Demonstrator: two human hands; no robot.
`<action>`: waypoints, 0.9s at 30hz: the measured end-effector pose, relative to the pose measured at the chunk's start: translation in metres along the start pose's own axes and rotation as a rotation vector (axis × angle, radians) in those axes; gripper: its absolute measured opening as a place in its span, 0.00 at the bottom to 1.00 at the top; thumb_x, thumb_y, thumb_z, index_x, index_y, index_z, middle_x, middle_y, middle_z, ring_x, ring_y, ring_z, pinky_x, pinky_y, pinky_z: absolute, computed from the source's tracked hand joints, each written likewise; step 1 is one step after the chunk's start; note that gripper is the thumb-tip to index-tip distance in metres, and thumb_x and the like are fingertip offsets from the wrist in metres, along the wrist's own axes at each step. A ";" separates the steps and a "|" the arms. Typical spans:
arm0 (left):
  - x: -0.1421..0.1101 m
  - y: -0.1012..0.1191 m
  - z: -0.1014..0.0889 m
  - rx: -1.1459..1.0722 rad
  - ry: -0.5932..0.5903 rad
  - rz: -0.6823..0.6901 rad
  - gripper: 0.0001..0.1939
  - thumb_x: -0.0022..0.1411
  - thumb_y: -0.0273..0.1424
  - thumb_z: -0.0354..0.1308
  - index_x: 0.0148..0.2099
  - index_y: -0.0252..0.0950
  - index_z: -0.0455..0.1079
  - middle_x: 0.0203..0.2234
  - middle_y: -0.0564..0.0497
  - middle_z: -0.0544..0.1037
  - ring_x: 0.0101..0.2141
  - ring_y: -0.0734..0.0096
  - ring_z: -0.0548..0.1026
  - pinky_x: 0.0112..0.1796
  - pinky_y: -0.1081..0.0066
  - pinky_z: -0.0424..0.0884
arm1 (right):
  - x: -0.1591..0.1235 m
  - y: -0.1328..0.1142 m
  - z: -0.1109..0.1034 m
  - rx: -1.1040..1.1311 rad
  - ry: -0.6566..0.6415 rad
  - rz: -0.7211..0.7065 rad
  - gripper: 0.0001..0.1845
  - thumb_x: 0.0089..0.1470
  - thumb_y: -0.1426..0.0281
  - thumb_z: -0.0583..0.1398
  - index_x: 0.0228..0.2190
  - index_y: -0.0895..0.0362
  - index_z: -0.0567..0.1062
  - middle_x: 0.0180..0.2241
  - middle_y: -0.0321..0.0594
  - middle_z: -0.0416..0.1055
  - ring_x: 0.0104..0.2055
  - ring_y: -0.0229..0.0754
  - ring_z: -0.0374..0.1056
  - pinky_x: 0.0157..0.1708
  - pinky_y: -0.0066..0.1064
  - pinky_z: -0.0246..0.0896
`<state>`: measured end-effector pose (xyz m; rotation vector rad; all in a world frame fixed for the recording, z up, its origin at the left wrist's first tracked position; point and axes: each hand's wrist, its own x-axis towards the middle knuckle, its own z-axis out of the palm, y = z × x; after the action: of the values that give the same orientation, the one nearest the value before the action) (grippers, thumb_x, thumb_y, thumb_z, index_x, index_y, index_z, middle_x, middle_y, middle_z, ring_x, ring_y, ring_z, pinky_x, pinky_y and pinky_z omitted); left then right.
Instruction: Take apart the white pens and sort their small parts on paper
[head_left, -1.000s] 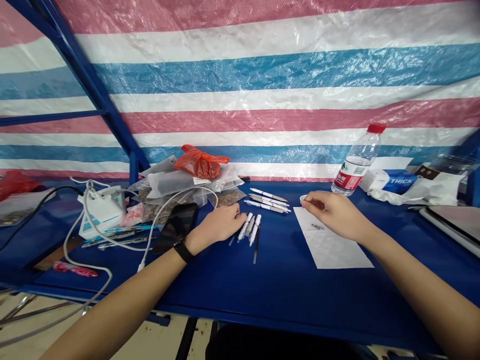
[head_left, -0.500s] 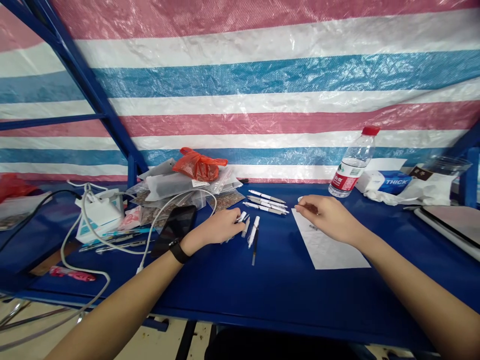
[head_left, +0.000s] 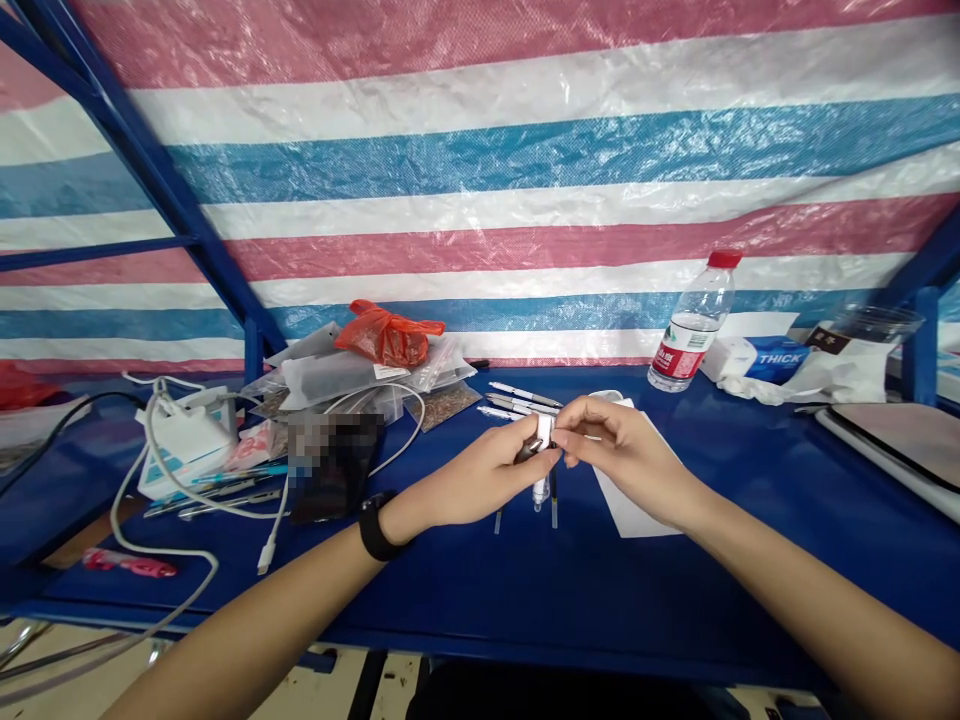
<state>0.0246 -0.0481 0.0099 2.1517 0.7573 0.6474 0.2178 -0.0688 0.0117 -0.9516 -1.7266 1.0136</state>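
Over the middle of the blue table my two hands meet. My left hand (head_left: 491, 468) is closed, its thumb and forefinger pinching a white pen part (head_left: 545, 430) with a clip. My right hand (head_left: 626, 452) is also closed, fingertips against that part's right side; whatever small piece they pinch is hidden. Below the fingers a white pen barrel (head_left: 538, 495) shows partly. Beside it lie a dark ink refill (head_left: 555, 508) and another thin refill tip (head_left: 498, 522). Behind my hands rest several white pens (head_left: 525, 394). A white paper sheet (head_left: 637, 512) lies partly under my right hand.
At the left are a black phone (head_left: 341, 475), white cables (head_left: 268, 555), blue pens (head_left: 225, 485), a pink pen (head_left: 129, 563) and plastic bags (head_left: 330, 380). A water bottle (head_left: 686, 340), tissue pack (head_left: 772, 358) and a flat pink-topped object (head_left: 900, 445) stand or lie right.
My hands have come together: my right hand moved left from over the paper, and my left hand moved right, now with the white pen part. The view shifted slightly.
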 end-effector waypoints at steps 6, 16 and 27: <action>-0.008 -0.002 0.010 0.007 0.014 -0.039 0.15 0.73 0.42 0.50 0.36 0.39 0.61 0.23 0.60 0.60 0.25 0.75 0.59 0.31 0.71 0.57 | 0.003 0.001 -0.010 0.045 0.168 -0.040 0.12 0.51 0.61 0.65 0.27 0.53 0.70 0.25 0.34 0.70 0.25 0.39 0.68 0.31 0.35 0.69; -0.014 -0.005 0.022 0.190 0.031 0.077 0.20 0.74 0.40 0.48 0.30 0.40 0.49 0.19 0.61 0.59 0.21 0.76 0.57 0.28 0.69 0.55 | 0.000 -0.017 -0.021 0.100 0.418 -0.187 0.18 0.53 0.55 0.66 0.30 0.49 0.64 0.28 0.36 0.73 0.30 0.44 0.73 0.36 0.41 0.73; -0.015 -0.002 0.019 0.061 0.054 0.035 0.20 0.74 0.41 0.47 0.29 0.40 0.49 0.16 0.61 0.59 0.18 0.78 0.58 0.25 0.72 0.53 | -0.003 -0.020 -0.028 0.021 -0.026 -0.062 0.17 0.55 0.54 0.68 0.31 0.53 0.73 0.30 0.39 0.78 0.32 0.43 0.77 0.35 0.36 0.74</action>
<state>0.0255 -0.0666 -0.0055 2.2146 0.7786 0.7118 0.2416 -0.0722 0.0367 -0.8703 -1.7523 1.0060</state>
